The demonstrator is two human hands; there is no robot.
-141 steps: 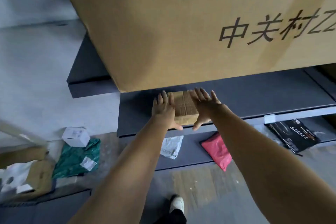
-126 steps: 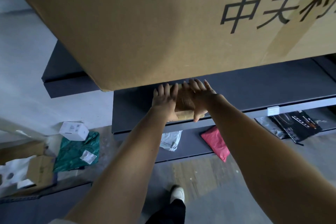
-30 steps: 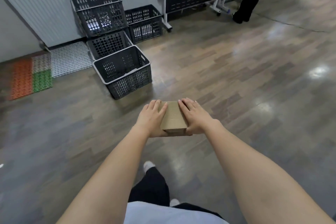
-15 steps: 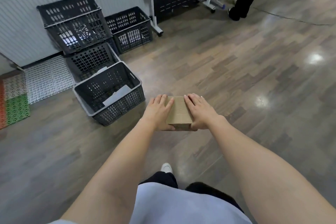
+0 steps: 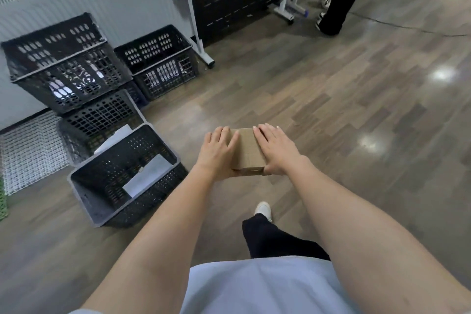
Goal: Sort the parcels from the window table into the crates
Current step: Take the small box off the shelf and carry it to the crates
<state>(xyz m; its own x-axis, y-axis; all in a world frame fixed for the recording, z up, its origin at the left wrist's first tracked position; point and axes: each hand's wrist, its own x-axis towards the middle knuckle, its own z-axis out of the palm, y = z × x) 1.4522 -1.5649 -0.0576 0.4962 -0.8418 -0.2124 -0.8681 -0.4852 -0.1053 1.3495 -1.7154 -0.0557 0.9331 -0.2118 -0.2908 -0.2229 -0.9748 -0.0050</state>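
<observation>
Above wood floor, one cardboard parcel [image 5: 246, 150] gripped between left hand [image 5: 216, 152], right hand [image 5: 276, 150], four crates [image 5: 84, 199] nearby

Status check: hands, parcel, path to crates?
Left hand and right hand grip small brown cardboard box. Nearest black plastic crate ahead-left, flat white parcel inside. Nothing blocking.

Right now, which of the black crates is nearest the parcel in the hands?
The front crate, standing alone on the floor left of the cardboard parcel, with a flat pale parcel inside; the other crates sit back by the wall.
</observation>
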